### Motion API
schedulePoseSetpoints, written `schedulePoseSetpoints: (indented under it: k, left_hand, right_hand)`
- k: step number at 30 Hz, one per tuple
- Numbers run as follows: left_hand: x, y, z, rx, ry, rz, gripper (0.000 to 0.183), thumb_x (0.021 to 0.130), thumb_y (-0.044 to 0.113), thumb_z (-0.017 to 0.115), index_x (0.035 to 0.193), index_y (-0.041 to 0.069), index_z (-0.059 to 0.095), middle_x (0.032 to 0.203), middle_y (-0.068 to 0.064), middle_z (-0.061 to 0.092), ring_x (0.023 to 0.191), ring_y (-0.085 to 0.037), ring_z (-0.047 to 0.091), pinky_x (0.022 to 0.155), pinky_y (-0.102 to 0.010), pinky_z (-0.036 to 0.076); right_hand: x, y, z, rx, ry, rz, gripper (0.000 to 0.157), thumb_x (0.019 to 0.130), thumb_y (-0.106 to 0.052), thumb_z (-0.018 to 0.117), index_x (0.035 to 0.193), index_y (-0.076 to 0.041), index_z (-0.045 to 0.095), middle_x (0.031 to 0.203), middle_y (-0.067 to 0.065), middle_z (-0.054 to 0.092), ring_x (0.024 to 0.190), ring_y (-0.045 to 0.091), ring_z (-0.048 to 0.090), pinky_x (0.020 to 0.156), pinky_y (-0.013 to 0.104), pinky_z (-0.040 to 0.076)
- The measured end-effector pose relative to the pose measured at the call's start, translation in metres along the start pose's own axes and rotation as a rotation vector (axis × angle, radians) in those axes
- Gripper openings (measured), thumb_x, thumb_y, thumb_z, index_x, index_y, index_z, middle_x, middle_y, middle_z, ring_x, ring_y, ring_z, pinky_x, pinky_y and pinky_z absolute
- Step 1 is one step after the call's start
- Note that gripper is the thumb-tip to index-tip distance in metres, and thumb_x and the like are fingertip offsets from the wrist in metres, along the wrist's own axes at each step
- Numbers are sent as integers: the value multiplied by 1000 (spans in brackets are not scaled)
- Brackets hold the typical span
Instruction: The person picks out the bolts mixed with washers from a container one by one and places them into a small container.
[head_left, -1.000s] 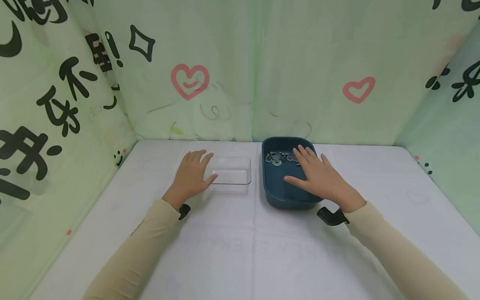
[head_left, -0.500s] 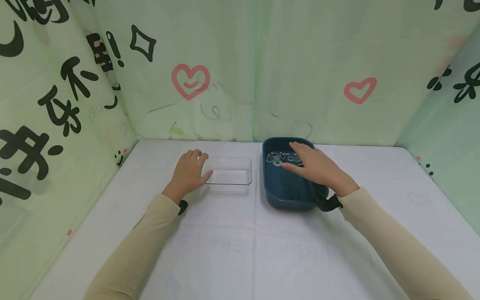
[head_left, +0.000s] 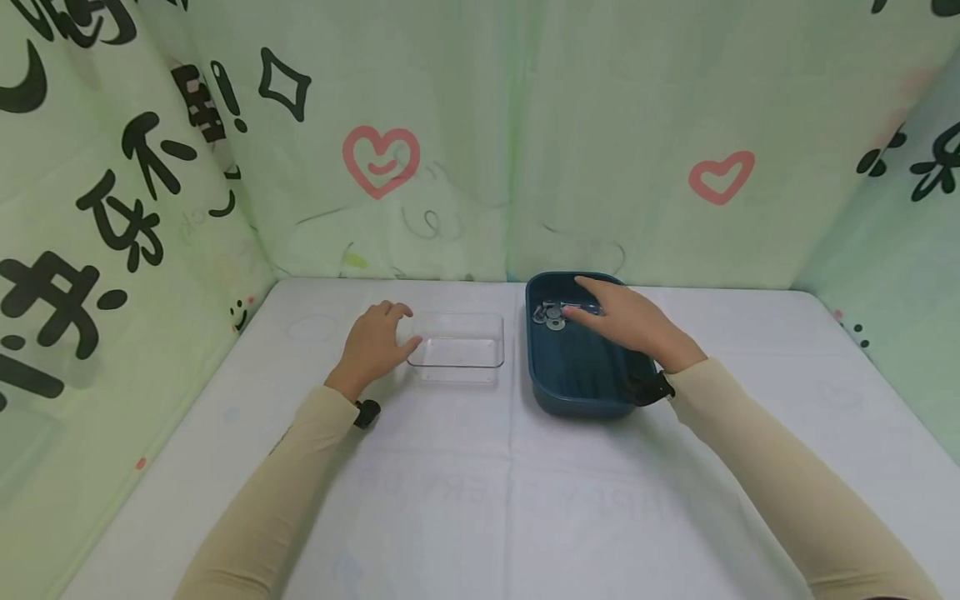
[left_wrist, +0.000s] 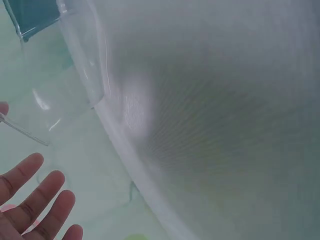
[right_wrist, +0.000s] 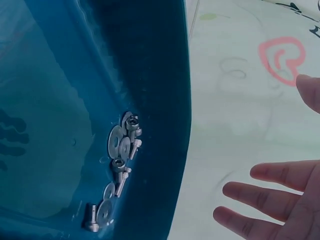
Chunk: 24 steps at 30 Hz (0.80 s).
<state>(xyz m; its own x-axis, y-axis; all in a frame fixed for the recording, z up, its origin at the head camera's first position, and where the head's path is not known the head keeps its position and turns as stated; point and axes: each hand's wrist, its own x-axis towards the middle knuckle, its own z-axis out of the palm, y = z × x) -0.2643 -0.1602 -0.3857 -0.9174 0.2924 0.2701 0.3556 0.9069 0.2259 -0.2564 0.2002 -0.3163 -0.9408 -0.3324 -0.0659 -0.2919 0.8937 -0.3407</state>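
Note:
My left hand [head_left: 370, 348] is beside the left end of a clear plastic box [head_left: 461, 352], its fingers spread and slightly bent. The thumb is close to the box's near left corner; whether it touches I cannot tell. In the left wrist view the other fingers [left_wrist: 52, 185] stand apart from the box wall. Over the dark blue bin [head_left: 577, 392] hovers my right hand [head_left: 637, 323], holding nothing. Inside the bin, at its far end, lie several metal washers [right_wrist: 116, 142] and socket-head bolts [right_wrist: 120, 167], partly hidden by that hand in the head view.
Both containers stand on a white-covered table [head_left: 465, 508], with the bin to the right of the box. Pale green curtains [head_left: 600, 167] with printed hearts and black characters enclose the back and sides. Each wrist wears a black strap.
Moving left and slightly away from me, my right hand has come over the hardware in the bin. My left hand has drawn slightly left, its fingers bending a little.

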Motion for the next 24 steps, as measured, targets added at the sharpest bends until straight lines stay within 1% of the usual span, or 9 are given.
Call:
schedulePoseSetpoints:
  k: [2, 5, 9, 12, 17, 20, 24]
  left_hand:
    - [0, 0, 0, -43, -24, -30, 43, 87, 34, 63, 119, 5, 56, 116, -15, 60, 101, -31, 57, 84, -43, 50]
    - [1, -2, 0, -135, -51, -62, 45, 87, 32, 63, 121, 4, 55, 116, -15, 60, 104, -31, 57, 86, -44, 49]
    - [3, -5, 4, -304, -67, -102, 44, 88, 27, 64, 123, 1, 54, 117, -18, 60, 109, -33, 55, 92, -46, 47]
    - [5, -7, 6, -428, -71, -144, 44, 88, 23, 65, 123, 0, 53, 117, -19, 60, 111, -33, 56, 95, -46, 46]
    - [7, -9, 9, -579, -72, -226, 43, 88, 18, 64, 125, 0, 52, 118, -20, 60, 109, -34, 58, 95, -44, 48]
    - [7, -9, 10, -650, -77, -263, 43, 88, 16, 64, 126, 0, 51, 119, -20, 60, 109, -33, 59, 94, -43, 49]
    - [6, -11, 11, -722, -84, -297, 45, 88, 14, 64, 128, -1, 51, 121, -21, 60, 110, -33, 59, 94, -42, 50]
  right_hand:
    - [2, 1, 0, 11, -1, 0, 84, 91, -63, 40, 148, -4, 24, 152, 20, 28, 138, 38, 29, 112, 56, 27]
    - [5, 2, 1, 45, -1, -7, 83, 91, -63, 40, 148, -4, 26, 151, 20, 30, 137, 38, 31, 111, 56, 27]
    - [10, 4, 2, 135, -4, -3, 78, 93, -58, 43, 147, -4, 27, 148, 22, 35, 134, 39, 37, 109, 57, 31]
    - [14, 6, 3, 202, 0, 0, 74, 94, -54, 44, 146, -4, 28, 145, 23, 39, 130, 38, 42, 105, 56, 37]
    - [23, 9, 6, 289, 28, -21, 62, 97, -40, 49, 143, -2, 34, 136, 23, 48, 124, 38, 47, 97, 52, 46]
    - [27, 10, 9, 308, 51, -40, 53, 96, -29, 53, 139, 0, 41, 130, 22, 55, 119, 37, 52, 93, 50, 49]
    - [33, 13, 12, 313, 81, -60, 44, 94, -21, 58, 131, 1, 51, 123, 21, 60, 113, 36, 56, 91, 49, 50]
